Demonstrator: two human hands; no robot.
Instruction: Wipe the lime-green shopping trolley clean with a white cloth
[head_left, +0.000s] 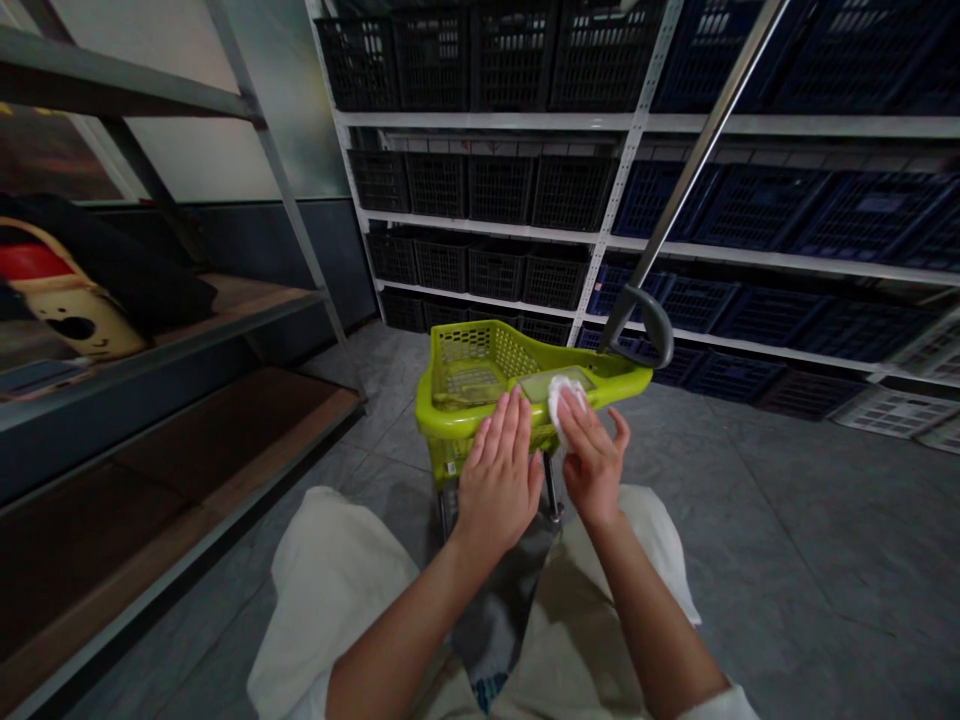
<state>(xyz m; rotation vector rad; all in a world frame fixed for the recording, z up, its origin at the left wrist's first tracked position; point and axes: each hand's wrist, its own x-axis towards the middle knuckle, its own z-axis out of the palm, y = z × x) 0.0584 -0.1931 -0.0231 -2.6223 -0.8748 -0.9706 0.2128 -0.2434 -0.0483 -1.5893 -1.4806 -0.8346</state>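
A small lime-green shopping cart point(442, 420) stands on the floor between my knees, its mesh basket towards the left. My left hand point(501, 470) lies flat against the near rim, fingers stretched out and together, holding nothing. In my right hand point(596, 450) is a crumpled white cloth point(564, 396), pressed on the cart's rim beside a clear panel point(551, 382). A grey looped handle point(656, 325) and a slanting metal pole point(701, 150) rise from the cart's right end.
Shelves with black crates point(506, 185) and blue crates point(772, 205) line the back. On the left, a metal rack point(277, 300) holds a bag with a cartoon face point(82, 315) and a phone-like object point(45, 378). Grey tiles point(750, 520) cover the floor.
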